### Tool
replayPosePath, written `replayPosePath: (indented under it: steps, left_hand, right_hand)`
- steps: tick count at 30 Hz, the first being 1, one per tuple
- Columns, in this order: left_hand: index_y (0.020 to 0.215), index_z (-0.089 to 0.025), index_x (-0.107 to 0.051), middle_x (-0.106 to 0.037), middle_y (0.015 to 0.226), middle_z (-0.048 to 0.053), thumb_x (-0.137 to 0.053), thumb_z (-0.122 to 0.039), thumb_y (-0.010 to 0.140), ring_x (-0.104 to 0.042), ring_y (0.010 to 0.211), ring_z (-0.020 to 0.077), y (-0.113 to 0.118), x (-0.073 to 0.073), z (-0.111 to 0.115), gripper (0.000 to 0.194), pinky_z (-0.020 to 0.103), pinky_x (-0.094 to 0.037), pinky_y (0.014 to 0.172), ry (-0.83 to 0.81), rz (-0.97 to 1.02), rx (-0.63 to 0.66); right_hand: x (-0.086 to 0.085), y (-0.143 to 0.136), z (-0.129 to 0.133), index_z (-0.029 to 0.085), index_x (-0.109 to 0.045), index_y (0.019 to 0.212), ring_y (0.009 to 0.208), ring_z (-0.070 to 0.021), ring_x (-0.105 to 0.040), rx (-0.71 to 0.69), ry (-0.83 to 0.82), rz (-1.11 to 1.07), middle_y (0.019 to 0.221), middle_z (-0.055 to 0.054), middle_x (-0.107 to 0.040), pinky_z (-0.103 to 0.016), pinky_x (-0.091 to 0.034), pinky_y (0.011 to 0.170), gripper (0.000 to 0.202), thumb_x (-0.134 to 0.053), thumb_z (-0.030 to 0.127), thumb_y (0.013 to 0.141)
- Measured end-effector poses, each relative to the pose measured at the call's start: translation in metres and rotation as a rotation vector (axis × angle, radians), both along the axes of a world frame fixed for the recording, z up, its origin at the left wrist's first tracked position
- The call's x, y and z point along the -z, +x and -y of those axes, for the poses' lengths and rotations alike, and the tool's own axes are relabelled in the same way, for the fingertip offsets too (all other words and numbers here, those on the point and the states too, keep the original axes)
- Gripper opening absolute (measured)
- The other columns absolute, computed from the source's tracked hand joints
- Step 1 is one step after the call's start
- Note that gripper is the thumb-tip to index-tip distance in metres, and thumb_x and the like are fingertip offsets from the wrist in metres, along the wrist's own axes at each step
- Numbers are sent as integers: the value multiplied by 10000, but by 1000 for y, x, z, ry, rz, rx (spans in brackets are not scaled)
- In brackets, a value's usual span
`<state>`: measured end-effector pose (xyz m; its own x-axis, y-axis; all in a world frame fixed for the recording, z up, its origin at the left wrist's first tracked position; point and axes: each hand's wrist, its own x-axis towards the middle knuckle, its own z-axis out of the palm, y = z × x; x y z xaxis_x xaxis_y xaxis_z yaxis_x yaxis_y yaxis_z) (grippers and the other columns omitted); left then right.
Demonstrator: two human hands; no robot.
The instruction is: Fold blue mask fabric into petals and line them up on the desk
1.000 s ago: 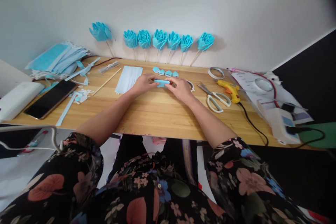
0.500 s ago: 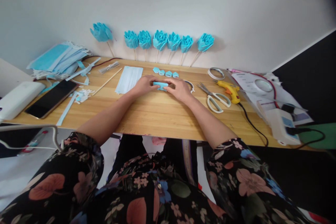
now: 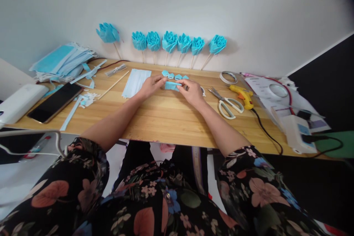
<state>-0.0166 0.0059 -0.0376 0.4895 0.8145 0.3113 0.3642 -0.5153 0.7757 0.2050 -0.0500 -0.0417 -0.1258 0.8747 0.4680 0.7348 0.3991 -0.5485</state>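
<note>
Between my two hands is a small blue strip of mask fabric [image 3: 172, 86], stretched out just above the wooden table. My left hand [image 3: 152, 86] pinches its left end, and my right hand [image 3: 191, 91] pinches the right end. Just beyond them, several small folded blue petals [image 3: 178, 77] lie in a row. A flat pale-blue face mask [image 3: 136, 83] rests beside my left hand. To the right of my right hand lie white-handled scissors [image 3: 226, 104], open, and a yellow glue gun [image 3: 242, 96]. A white ring-shaped item by my right hand is mostly hidden.
Several blue fabric flowers [image 3: 169, 41] on sticks lean against the wall. On the left are a mask stack [image 3: 63, 61], a phone [image 3: 55, 103], a white power bank [image 3: 23, 103] and a thin stick [image 3: 113, 85]. A tape roll [image 3: 228, 77] and power strip [image 3: 300, 132] are at right.
The blue strip, earlier more covered by my fingers, now shows wider and flatter. My hands have shifted their grip to its ends, the right hand's fingers now curled more.
</note>
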Motion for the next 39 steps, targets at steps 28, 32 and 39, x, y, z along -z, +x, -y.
replayPosePath:
  steps: [28,32,39]
  left_hand:
    - [1127,-107,-734,-762,1064,147,-303,-785,960,-704,991,244,2,8,-4,821,352,-530,943,-65,122,34]
    - [1170,-85,-726,-754,1038,159,-279,-781,964,-701,1010,249,1,8,-3,851,364,-516,976,-47,98,8]
    - [1137,-119,-729,-752,1089,145,-317,-779,956,-691,1072,255,2,4,0,799,354,-498,1007,-20,51,38]
  right_hand:
    - [3,1,-2,249,-761,1107,1020,-259,-693,-64,48,-70,1102,-42,-787,-428,-525,959,278,-632,215,864]
    - [6,0,-3,233,-768,1114,1040,-290,-684,-108,-39,88,1101,-68,-789,-455,-516,955,292,-671,205,840]
    - [7,0,-3,229,-753,1169,1058,-302,-668,-112,-43,149,1142,-69,-780,-457,-510,955,332,-665,208,850]
